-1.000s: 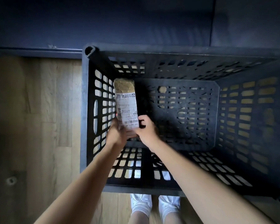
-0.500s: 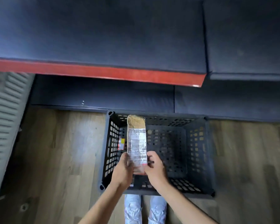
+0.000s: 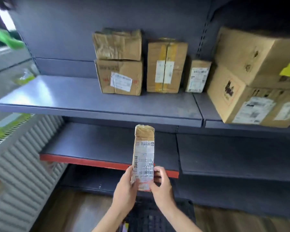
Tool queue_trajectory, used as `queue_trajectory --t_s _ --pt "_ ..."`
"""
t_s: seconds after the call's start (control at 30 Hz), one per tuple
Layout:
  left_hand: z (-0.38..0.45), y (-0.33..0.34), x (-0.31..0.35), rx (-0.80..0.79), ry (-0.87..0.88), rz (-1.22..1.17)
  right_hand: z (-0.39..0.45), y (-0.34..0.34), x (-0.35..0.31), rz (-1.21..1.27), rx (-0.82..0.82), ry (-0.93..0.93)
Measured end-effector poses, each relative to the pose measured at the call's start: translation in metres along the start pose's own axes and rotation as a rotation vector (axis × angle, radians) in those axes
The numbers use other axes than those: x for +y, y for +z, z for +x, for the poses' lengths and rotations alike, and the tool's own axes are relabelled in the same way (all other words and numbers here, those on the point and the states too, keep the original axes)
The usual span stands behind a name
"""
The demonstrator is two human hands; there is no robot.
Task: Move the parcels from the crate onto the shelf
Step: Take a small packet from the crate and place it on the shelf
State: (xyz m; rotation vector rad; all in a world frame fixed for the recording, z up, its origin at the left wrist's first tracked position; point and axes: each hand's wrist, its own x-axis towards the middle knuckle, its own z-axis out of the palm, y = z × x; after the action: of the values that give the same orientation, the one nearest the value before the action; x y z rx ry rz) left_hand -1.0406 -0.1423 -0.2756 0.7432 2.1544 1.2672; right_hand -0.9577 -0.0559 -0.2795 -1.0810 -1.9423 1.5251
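Head view, looking at a dark grey shelf unit. Both hands gripping one narrow parcel [image 3: 143, 158] by its lower end: left hand [image 3: 126, 190] wrapping fingers round the left edge, thumb on the label side, right hand [image 3: 160, 186] curling round the right edge with the thumb pressing near the bottom corner. Standing upright in the air, white shipping label with barcodes facing the camera, brown taped top pointing up. Hanging in front of the lower shelf [image 3: 107, 144], the one with the red front edge, not touching it.

Sitting on the upper shelf [image 3: 65, 96] toward its back right: a stack of two cardboard boxes [image 3: 118, 62], the crumpled one lying on top of the labelled one. Just beside on the right, a taller box with yellow tape [image 3: 166, 66], standing upright. Then a smaller box [image 3: 197, 76] near the shelf's right edge, tucked toward the back. Over on the next shelf section, two big cartons [image 3: 251, 77] stacking up, the lower one reaching the front edge, something yellow showing at the far right.

Black crate [image 3: 157, 218] peeking out at the bottom on the wood floor, mostly hiding behind the forearms. Ribbed white radiator [image 3: 18, 181] running along the left side. Kinda blurry overall.
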Motion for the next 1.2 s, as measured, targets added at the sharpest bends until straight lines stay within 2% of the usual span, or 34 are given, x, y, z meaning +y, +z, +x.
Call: queue_trajectory --t_s 0.33,0.6,0.73,1.2 --pt "-0.010 -0.072 0.129 0.121 0.315 -0.106 -0.003 -0.030 -0.137 0.041 0.161 -0.339" --pt "0.001 -0.107 0.190 0.154 0.482 -0.136 0.004 -0.048 -0.209 0.120 0.184 -0.528" --pt "0.005 -0.115 0.210 0.161 0.534 -0.127 0.007 -0.059 -0.227 0.125 0.204 -0.602" --pt "-0.001 -0.085 0.237 0.194 0.608 -0.184 0.012 -0.085 -0.237 0.092 0.335 -0.652"
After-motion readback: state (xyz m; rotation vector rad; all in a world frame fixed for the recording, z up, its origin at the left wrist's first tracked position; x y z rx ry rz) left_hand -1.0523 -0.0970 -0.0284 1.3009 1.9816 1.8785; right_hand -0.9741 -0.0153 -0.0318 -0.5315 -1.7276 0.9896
